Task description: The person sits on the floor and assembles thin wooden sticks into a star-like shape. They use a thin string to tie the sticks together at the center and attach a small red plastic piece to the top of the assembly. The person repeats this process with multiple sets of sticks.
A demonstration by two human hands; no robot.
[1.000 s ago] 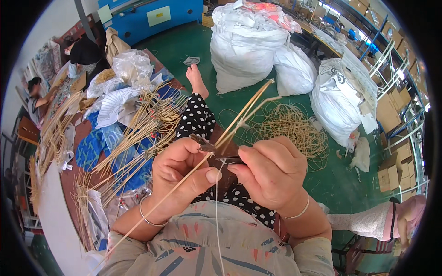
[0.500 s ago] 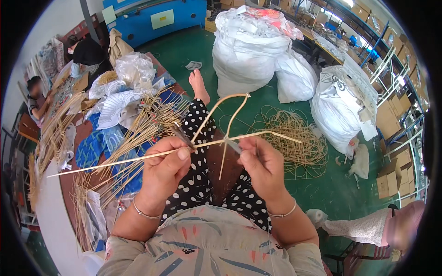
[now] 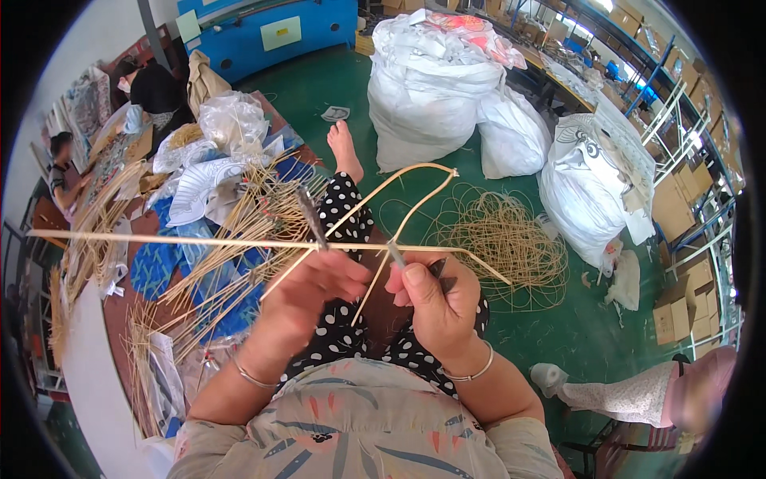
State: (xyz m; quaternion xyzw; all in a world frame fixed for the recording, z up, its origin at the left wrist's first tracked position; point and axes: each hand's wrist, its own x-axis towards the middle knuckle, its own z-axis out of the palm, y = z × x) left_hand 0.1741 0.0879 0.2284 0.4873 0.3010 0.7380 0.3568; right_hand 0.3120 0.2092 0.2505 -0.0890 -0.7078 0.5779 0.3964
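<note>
A long thin bamboo stick (image 3: 159,239) lies level across the view, from the far left to past my right hand. My left hand (image 3: 307,291) pinches it near the middle, and a slim dark tool (image 3: 309,214) sticks up from the fingers. A bent bamboo strip (image 3: 415,172) arches up from the stick, and its ends come back down between my hands. My right hand (image 3: 435,303) grips where the strip crosses the stick, with a small dark piece under the thumb. Both hands hover over my lap in polka-dot cloth (image 3: 343,203).
Loose bamboo strips (image 3: 239,219) and blue-and-white paper cover the table on my left. A coil of thin cane (image 3: 507,239) lies on the green floor. Big white sacks (image 3: 431,88) stand behind it. Two people (image 3: 152,88) sit at the far left. Cardboard boxes (image 3: 678,211) are on the right.
The stick has swung from diagonal to level and now reaches further left. My hands, pressed together a second ago, have moved slightly apart, and the bent strip has risen above them.
</note>
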